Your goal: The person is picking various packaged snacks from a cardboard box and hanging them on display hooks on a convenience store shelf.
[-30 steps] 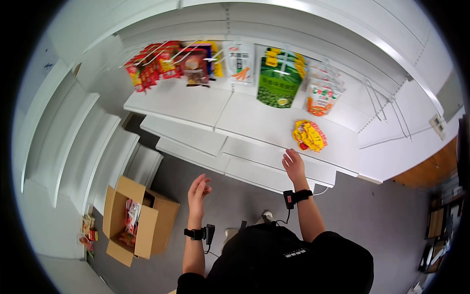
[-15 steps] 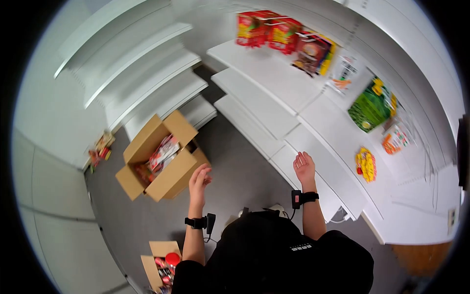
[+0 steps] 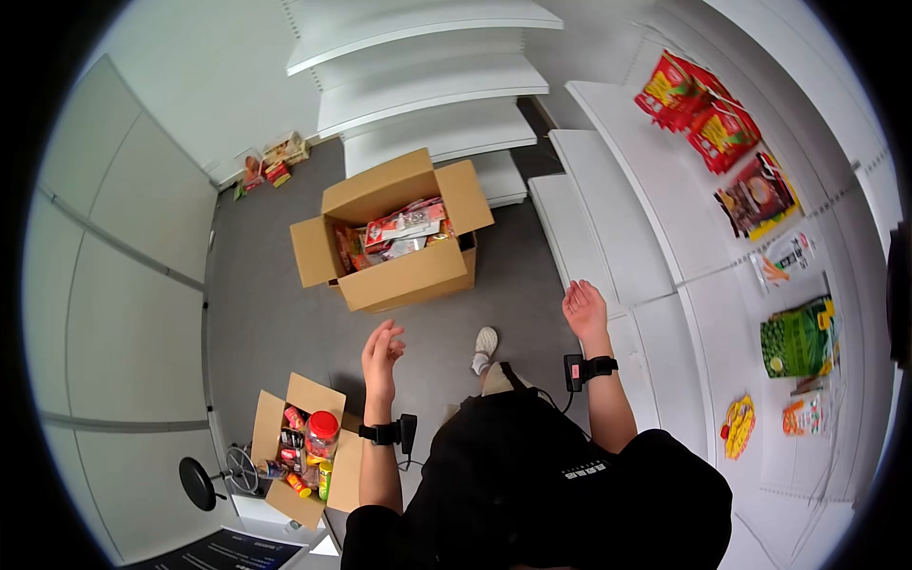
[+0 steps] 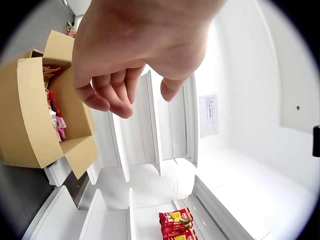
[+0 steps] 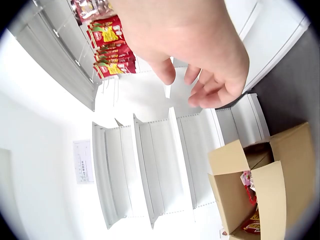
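Observation:
My left hand hangs in mid-air with loosely bent fingers and nothing in them. In the head view it is below an uncapped cardboard box whose flaps stand apart. Packets of snacks in red and white wrappers lie inside that box. To the right, my right hand is also empty, its fingers relaxed, over the lower shelf boards. Both wrist views show the hands touching nothing, with the box and its packets beyond.
A smaller box at lower left holds a red-lidded jar and other goods. Red bags, a green bag and a yellow packet are on the right shelving. White shelves stand behind the large box. Small goods lie by the wall.
The head view has swung left, away from the stocked shelf, bringing the large box to the middle and the smaller box into fuller view. Both hands stay empty.

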`<control>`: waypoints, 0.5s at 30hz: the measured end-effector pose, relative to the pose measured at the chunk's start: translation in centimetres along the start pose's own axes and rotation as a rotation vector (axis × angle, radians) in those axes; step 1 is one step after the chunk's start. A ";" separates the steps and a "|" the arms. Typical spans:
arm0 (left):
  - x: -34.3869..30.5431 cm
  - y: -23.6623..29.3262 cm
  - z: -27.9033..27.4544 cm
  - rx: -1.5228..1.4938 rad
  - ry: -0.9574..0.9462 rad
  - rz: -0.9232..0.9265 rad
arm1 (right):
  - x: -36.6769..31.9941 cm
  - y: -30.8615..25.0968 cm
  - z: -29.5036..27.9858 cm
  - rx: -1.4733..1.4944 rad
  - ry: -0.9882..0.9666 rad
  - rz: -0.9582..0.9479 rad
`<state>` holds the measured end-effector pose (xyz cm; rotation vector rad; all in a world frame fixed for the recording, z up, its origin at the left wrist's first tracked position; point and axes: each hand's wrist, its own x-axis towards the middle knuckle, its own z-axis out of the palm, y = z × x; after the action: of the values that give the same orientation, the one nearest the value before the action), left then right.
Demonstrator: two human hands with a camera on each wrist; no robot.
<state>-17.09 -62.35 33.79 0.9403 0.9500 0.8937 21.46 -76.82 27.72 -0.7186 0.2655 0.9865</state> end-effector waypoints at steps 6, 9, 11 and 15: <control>3.2 0.9 -2.2 -0.047 0.127 0.024 | 6.0 3.6 4.7 -0.039 -0.025 0.109; 5.8 2.1 -2.4 -0.065 0.183 -0.023 | 9.3 5.2 7.8 -0.023 -0.032 0.153; 7.9 2.5 -2.7 0.002 0.180 -0.037 | 10.8 5.9 9.1 -0.024 -0.025 0.181; 12.9 3.7 -2.1 0.013 0.190 -0.058 | 15.1 7.4 11.9 -0.043 -0.016 0.223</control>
<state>-15.68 -48.88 33.34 0.8446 1.1406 0.9401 22.17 -56.36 25.68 -0.7305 0.3166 1.2121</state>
